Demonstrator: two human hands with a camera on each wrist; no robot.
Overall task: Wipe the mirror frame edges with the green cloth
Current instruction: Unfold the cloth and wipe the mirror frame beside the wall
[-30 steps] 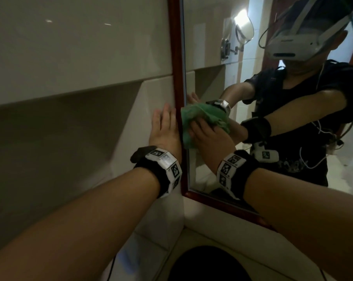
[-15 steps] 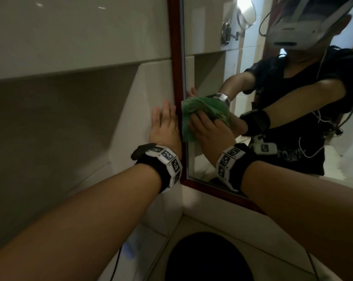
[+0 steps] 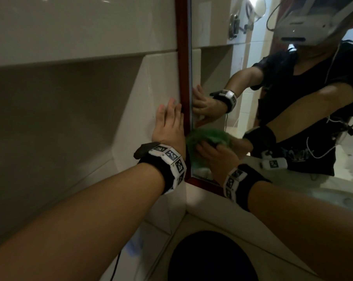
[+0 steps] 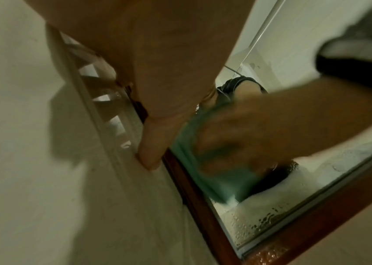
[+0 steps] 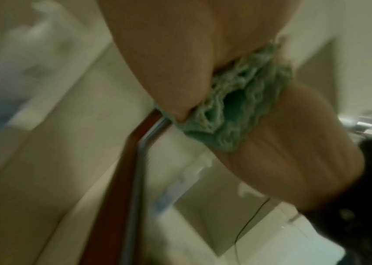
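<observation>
A reddish-brown mirror frame (image 3: 181,57) runs up the wall corner, and its bottom rail (image 3: 204,183) meets it low down. My right hand (image 3: 214,154) grips the bunched green cloth (image 3: 194,140) against the glass beside the frame's left edge, near the lower corner. In the right wrist view the green cloth (image 5: 232,114) is squeezed between thumb and palm, touching the frame (image 5: 121,179). My left hand (image 3: 169,122) lies flat with straight fingers on the tiled wall just left of the frame. The left wrist view shows the cloth (image 4: 194,166), blurred, beside the frame (image 4: 205,211).
Glossy beige wall tiles (image 3: 80,82) fill the left side. A pale counter ledge (image 3: 222,216) lies under the mirror, with a dark round basin (image 3: 208,258) below. The mirror reflects the person with a headset and a wall lamp (image 3: 258,7).
My right hand has slid the cloth down the mirror's left edge towards the bottom corner. The left hand has stayed flat on the wall.
</observation>
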